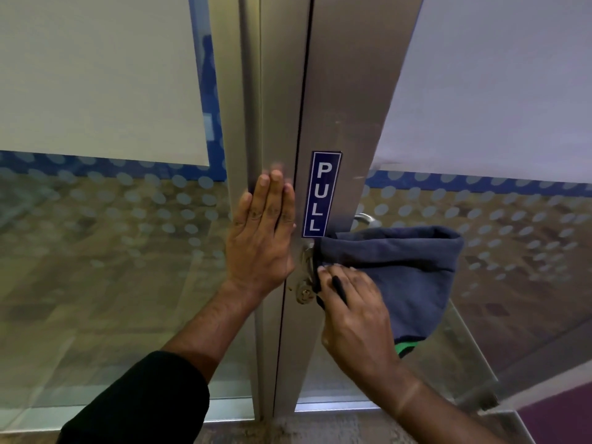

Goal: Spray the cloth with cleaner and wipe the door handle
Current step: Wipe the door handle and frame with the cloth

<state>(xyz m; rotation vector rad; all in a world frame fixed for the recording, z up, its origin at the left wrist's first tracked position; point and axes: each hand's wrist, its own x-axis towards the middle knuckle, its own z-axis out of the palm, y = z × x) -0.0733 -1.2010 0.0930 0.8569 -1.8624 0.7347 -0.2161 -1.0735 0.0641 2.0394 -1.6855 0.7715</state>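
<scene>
Fingers straight, the left hand (261,233) presses flat on the metal door frame (275,123). The right hand (350,310) grips the blue cloth (400,267) draped over the door handle (365,218).

Soft cloth (394,267), brushed-metal door frame (346,100)

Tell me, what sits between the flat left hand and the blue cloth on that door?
In the head view, the blue PULL sign on the metal door frame lies between the left hand and the cloth.
</scene>
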